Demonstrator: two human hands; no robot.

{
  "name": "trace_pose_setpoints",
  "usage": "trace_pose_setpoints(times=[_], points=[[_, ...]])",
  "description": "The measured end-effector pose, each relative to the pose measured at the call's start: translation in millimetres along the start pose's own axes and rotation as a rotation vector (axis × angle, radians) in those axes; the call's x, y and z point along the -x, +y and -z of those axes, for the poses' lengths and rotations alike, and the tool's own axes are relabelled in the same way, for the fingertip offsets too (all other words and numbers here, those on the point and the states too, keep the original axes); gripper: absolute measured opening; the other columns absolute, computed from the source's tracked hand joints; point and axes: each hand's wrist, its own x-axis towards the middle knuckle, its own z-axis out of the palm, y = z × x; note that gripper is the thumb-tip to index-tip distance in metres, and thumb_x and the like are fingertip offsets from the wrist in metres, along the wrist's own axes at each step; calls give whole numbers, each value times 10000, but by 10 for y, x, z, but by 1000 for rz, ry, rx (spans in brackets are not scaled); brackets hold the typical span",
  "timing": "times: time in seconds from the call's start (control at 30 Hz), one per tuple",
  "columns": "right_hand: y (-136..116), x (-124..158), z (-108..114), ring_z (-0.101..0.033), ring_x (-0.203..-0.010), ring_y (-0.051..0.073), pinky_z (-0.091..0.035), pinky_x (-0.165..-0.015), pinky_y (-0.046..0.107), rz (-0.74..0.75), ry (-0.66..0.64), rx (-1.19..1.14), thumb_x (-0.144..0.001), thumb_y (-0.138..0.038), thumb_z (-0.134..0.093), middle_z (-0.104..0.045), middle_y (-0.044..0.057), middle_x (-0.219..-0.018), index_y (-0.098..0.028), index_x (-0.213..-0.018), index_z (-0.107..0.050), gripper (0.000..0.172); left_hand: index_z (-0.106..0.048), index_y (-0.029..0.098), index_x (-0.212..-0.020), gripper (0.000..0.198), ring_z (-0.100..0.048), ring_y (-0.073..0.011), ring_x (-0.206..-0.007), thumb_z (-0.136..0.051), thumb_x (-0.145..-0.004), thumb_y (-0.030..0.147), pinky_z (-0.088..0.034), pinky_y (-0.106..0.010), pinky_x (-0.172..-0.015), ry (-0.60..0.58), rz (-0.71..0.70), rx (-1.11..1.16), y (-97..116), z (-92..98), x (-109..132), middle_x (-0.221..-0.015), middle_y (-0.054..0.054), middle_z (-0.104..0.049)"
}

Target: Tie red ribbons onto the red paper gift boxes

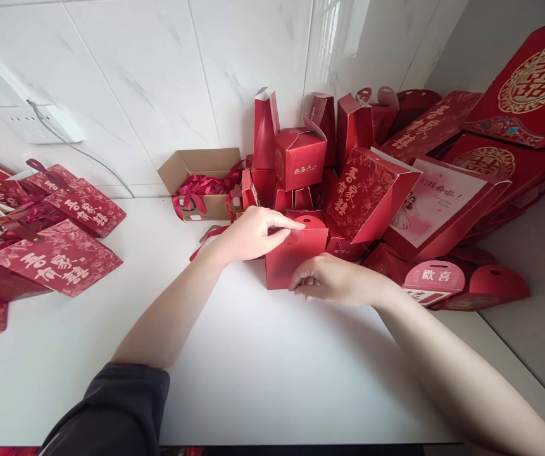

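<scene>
A plain red gift box [284, 263] stands upright on the white table, its rounded top flap [311, 221] with a cut-out hole showing behind the front panel. My left hand [256, 233] is at the box's upper left. Its index finger stretches along the flap, and the thumb rests at the front panel's top edge. Close in front of the box's lower right side, my right hand [324, 278] has its fingers curled in. I see nothing between those fingers, and whether they touch the box is unclear.
Behind and right of the box, red gift boxes [300, 158] and bags [369, 190] pile up against the tiled wall. An open cardboard box [210, 206] holds red ribbon [200, 185]. More red boxes [63, 256] lie at left, below a wall socket [39, 123] with a cable.
</scene>
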Motion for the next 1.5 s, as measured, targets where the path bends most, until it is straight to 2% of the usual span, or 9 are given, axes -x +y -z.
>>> trace_pose_setpoints(times=[0.1,0.2,0.3,0.37,0.47,0.73,1.13,1.37,1.5], points=[[-66,39,23,-694,-742,159,-508,-676,273,101,69,-51,-864,-103,-487,-739,-5,-835,-225,-901,-713,259,-727,278,-1171,319,-700,-177,-870,-537,-917,253,-556,-333,-887,36,17,-26,22,-26,-1,-1004,2,-770],[-113,69,46,-669,-694,146,-506,-638,268,121,211,-54,-873,-111,-511,-715,-15,-790,-223,-893,-668,194,-745,266,-1138,300,-699,-174,-868,-542,-916,254,-548,-324,-900,72,-17,-34,31,-51,-12,-991,0,-773],[-112,64,49,-658,-670,139,-511,-615,259,102,399,-109,-868,-130,-555,-690,-23,-765,-221,-898,-600,106,-741,283,-1143,314,-680,-157,-765,-528,-915,242,-550,-302,-781,71,-12,-35,35,-62,-18,-958,6,-774],[-88,42,43,-679,-720,149,-538,-671,277,116,507,-170,-879,-159,-571,-687,-12,-800,-218,-898,-575,62,-743,298,-1136,323,-655,-146,-712,-523,-908,232,-524,-277,-681,59,2,-32,43,-62,-17,-919,16,-773],[-37,0,32,-702,-769,165,-561,-742,316,128,603,-236,-902,-205,-572,-684,13,-879,-209,-921,-576,21,-761,293,-1093,320,-656,-144,-741,-522,-895,215,-509,-261,-681,50,-5,-7,63,-59,-14,-896,22,-770],[43,-52,3,-718,-765,175,-567,-744,327,95,628,-299,-901,-240,-594,-683,20,-884,-204,-919,-572,46,-785,284,-993,279,-681,-177,-813,-537,-872,244,-526,-268,-707,71,-25,-13,103,-64,-11,-867,15,-769],[60,-77,-20,-716,-795,185,-580,-782,355,106,657,-302,-905,-285,-598,-691,38,-927,-205,-915,-564,87,-785,273,-966,277,-676,-166,-787,-528,-868,239,-514,-257,-688,64,-27,-24,93,-66,-13,-895,17,-769],[58,-74,-32,-723,-815,186,-589,-790,354,92,667,-325,-911,-259,-585,-703,40,-953,-210,-915,-561,55,-775,279,-1004,303,-669,-142,-764,-504,-886,209,-510,-249,-684,49,-18,-19,93,-68,-6,-907,30,-767],[28,-71,-50,-723,-833,199,-598,-797,369,79,712,-289,-895,-263,-601,-713,43,-943,-211,-918,-564,68,-766,281,-1044,312,-690,-149,-820,-507,-893,196,-537,-256,-741,22,-18,21,95,-57,0,-949,28,-766]])
